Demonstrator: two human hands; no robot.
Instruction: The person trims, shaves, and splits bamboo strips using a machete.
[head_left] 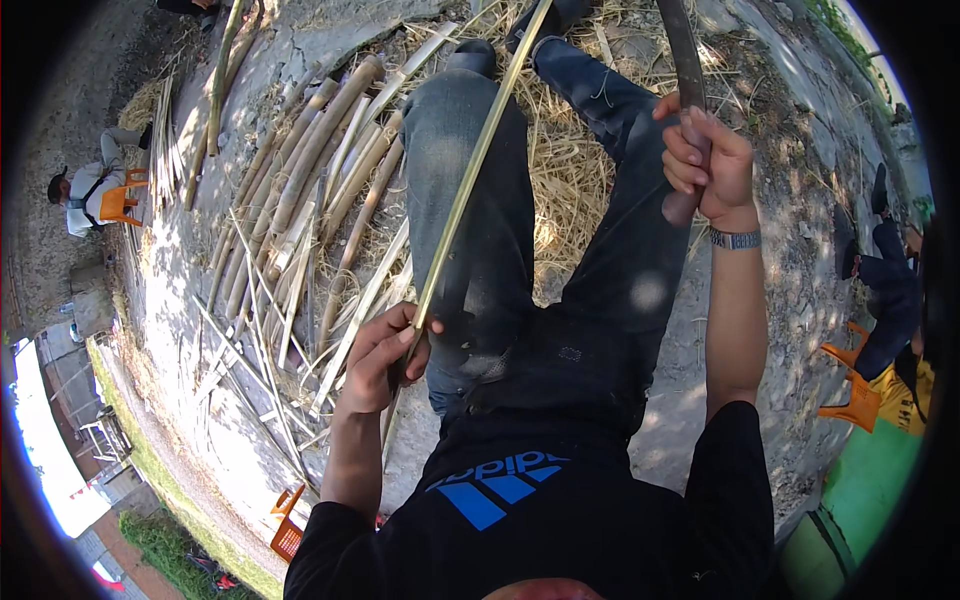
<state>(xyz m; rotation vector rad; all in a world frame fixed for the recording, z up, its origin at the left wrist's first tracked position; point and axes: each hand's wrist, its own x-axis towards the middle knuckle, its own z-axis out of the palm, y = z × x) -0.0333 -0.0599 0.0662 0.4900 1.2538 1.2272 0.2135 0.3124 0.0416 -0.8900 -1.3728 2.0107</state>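
Left hand [385, 355] pinches a long bamboo strip [470, 170]; right hand [705, 165] grips a dark blade's handle [685, 70] (split bamboo [300, 180] heaped on the ground at left).

Hard daylight falls through dappled shade, leaving bright patches on the ground [250, 440] and jeans [480, 220], blown-out white at the lower left, sharp focus in the middle, and strong fisheye bending toward a black rim, where the edges smear and soften.

Black tee w/ blue logo, jeans, wristband [735, 239]
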